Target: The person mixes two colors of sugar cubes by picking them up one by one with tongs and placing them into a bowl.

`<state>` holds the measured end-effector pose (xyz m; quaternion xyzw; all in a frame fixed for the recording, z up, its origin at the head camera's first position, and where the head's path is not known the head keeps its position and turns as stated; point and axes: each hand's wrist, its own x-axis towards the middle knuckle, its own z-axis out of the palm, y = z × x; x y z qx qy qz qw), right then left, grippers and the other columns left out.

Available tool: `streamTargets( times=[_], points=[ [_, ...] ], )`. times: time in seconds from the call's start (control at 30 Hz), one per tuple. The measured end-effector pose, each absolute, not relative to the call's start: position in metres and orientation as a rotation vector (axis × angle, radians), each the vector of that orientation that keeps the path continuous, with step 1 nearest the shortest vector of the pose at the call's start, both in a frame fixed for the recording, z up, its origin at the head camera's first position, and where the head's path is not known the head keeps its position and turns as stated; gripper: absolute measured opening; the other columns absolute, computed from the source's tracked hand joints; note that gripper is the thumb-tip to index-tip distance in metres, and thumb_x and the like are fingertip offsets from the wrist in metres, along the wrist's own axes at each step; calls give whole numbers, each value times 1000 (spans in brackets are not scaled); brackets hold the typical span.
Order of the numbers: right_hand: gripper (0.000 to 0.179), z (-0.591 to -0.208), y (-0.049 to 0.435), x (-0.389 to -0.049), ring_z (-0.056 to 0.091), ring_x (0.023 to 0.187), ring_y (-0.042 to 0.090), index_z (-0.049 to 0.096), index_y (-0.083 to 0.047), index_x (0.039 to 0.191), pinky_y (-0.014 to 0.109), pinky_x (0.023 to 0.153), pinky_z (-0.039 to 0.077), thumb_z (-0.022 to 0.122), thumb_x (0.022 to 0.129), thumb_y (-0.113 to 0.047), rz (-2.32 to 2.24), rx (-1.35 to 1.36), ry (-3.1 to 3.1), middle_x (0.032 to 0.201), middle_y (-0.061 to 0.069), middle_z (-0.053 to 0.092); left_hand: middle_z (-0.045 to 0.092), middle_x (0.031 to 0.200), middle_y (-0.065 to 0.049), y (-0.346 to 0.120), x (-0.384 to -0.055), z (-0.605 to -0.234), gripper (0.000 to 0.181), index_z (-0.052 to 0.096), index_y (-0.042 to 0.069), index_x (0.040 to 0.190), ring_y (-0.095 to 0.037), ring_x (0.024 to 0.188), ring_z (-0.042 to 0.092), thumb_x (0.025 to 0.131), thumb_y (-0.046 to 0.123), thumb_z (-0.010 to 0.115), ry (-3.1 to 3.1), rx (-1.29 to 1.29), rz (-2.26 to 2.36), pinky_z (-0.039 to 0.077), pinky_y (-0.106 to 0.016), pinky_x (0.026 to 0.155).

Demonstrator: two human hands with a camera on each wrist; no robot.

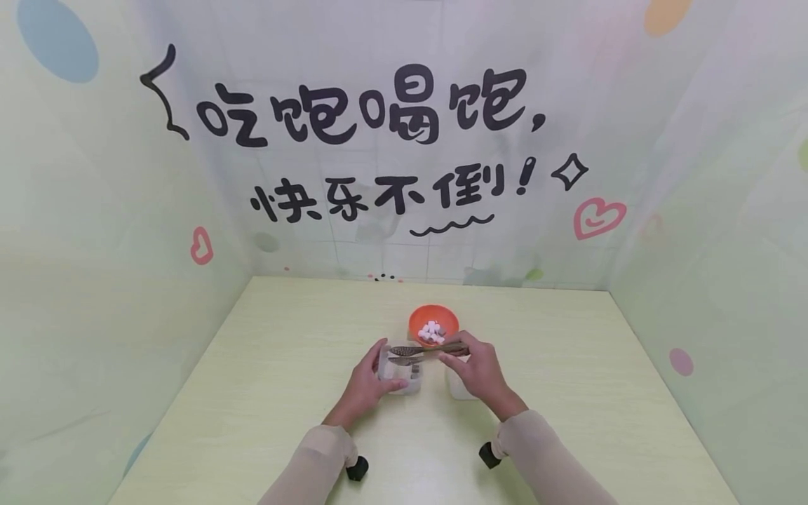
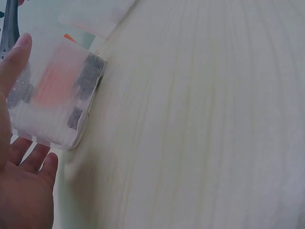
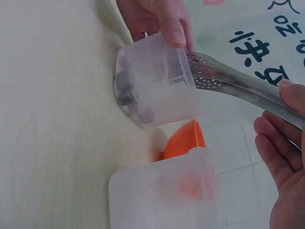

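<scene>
here, low centre of the head view, the right hand (image 1: pixel 478 368) grips metal tongs (image 1: pixel 407 350), lying near-level, tips parted leftward over the clear box (image 3: pixel 147 81) clasped by the left hand (image 1: pixel 366 386), dark pieces (image 2: pixel 87 78) inside.

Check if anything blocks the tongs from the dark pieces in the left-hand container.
Nothing visible: the tongs in the right hand are at the open top of the clear container; the dark pieces lie low inside.

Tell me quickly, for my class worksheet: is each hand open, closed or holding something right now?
Left hand: closed, holding a translucent plastic container.
Right hand: closed, holding perforated metal tongs.
</scene>
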<state>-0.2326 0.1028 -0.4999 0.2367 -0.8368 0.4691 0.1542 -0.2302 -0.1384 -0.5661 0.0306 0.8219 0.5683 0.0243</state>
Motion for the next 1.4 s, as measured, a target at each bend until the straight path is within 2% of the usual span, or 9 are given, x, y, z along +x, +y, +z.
streamTargets(
  times=[0.3, 0.53, 0.77, 0.9, 1.4],
  points=[
    [22, -497, 110, -239, 69, 82, 14, 66, -3, 100, 36, 73, 59, 77, 82, -4, 1384, 688, -2260, 92, -1, 73, 37, 152, -14, -138, -230, -566, 99, 28, 15, 154, -37, 138, 34, 74, 19, 86, 2541, 78, 1743, 32, -51, 110],
    [20, -493, 114, -242, 69, 77, 17, 67, -5, 97, 36, 72, 58, 79, 81, -5, 1412, 592, -2226, 87, 1, 73, 37, 152, -13, -139, -229, -565, 99, 29, 15, 153, -36, 139, 32, 73, 23, 87, 2553, 88, 1734, 30, -50, 111],
    [20, -492, 120, -245, 70, 75, 21, 67, -5, 95, 29, 62, 55, 79, 80, -4, 1430, 497, -2200, 83, 3, 72, 36, 153, -10, -139, -229, -565, 99, 29, 17, 153, -34, 140, 30, 73, 25, 87, 2555, 70, 1726, 29, -50, 112],
    [19, -492, 123, -247, 70, 75, 23, 67, -5, 95, 32, 60, 56, 79, 80, -4, 1427, 488, -2183, 84, 5, 72, 36, 153, -10, -140, -229, -566, 100, 28, 17, 153, -34, 140, 30, 73, 25, 86, 2550, 77, 1732, 28, -50, 112],
    [20, -502, 134, -255, 68, 73, 21, 66, -5, 94, 26, 57, 49, 79, 80, -5, 1362, 393, -2227, 80, 5, 72, 38, 152, -11, -139, -230, -567, 100, 29, 16, 153, -34, 140, 30, 72, 26, 87, 2559, 88, 1732, 28, -52, 112]
  ],
)
